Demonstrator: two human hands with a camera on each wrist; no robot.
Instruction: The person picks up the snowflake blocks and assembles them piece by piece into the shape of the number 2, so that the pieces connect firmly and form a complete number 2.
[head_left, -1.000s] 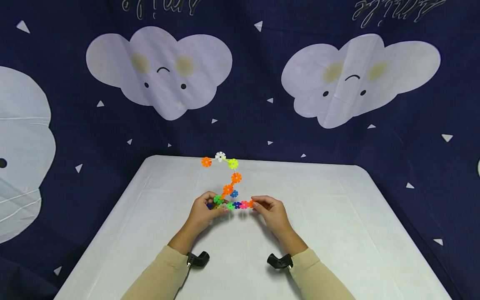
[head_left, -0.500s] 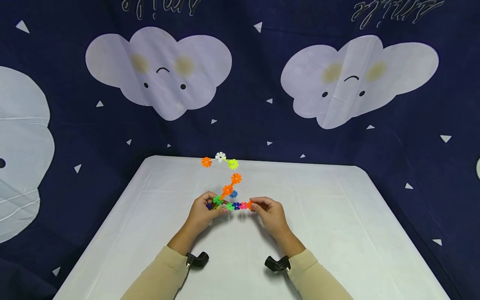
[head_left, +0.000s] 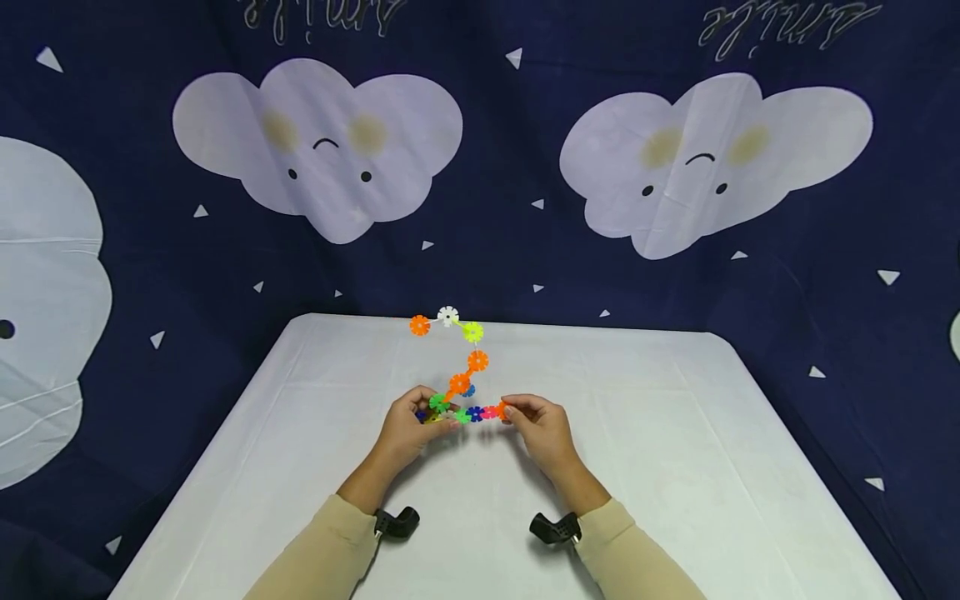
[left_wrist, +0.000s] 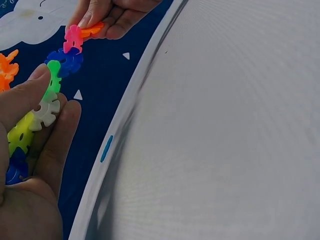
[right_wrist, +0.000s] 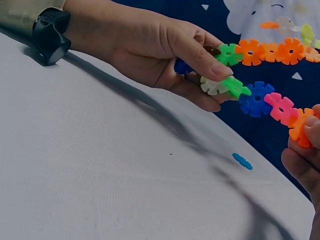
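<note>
A chain of interlocking snowflake discs is held up over the white table (head_left: 660, 467). My left hand (head_left: 402, 429) grips its middle between thumb and fingers, around the green, white and yellow discs. From there one stretch with an orange disc (head_left: 477, 360), a yellow-green disc (head_left: 473, 332) and a white disc (head_left: 447, 316) curves upward. The other runs right through a blue disc (right_wrist: 257, 99) and a pink disc (right_wrist: 281, 108) to an orange disc (right_wrist: 301, 128), which my right hand (head_left: 546, 429) pinches. Fingers partly cover the discs in my left hand.
A loose light-blue disc (right_wrist: 242, 161) lies flat on the table beyond the chain. Behind the table's far edge hangs a dark blue cloth (head_left: 495, 267) printed with clouds. Each wrist wears a black camera mount (head_left: 555, 528).
The upper stretch of the chain has shifted slightly right in the head view. My right hand has come a little to the left. Both hands keep their hold.
</note>
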